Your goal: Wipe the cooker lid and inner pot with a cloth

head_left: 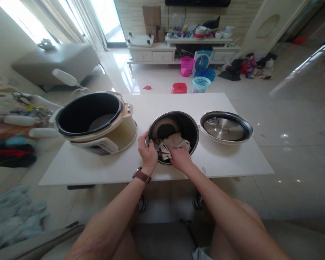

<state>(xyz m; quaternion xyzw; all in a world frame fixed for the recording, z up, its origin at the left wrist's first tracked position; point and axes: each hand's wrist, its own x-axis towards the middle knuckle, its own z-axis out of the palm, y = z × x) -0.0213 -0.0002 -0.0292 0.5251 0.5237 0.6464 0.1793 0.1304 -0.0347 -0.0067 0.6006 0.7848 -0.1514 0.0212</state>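
A dark inner pot [188, 126] stands near the front edge of a white table [165, 169]. My left hand [147, 150], with a brown watch on the wrist, grips the pot's near left rim. My right hand [180, 158] is closed on a beige cloth [172, 143] that lies bunched inside the pot against its near wall. To the left stands a cream rice cooker body [94, 122] with its cavity exposed. To the right lies the metal cooker lid [226, 126], flat on the table.
A cluttered shelf with scissors and tools [18, 119] sits at the left. Beyond the table lie a red tub [179, 87], pink and blue baskets [200, 84] and a white cabinet [162, 54]. My knees are under the table's front edge.
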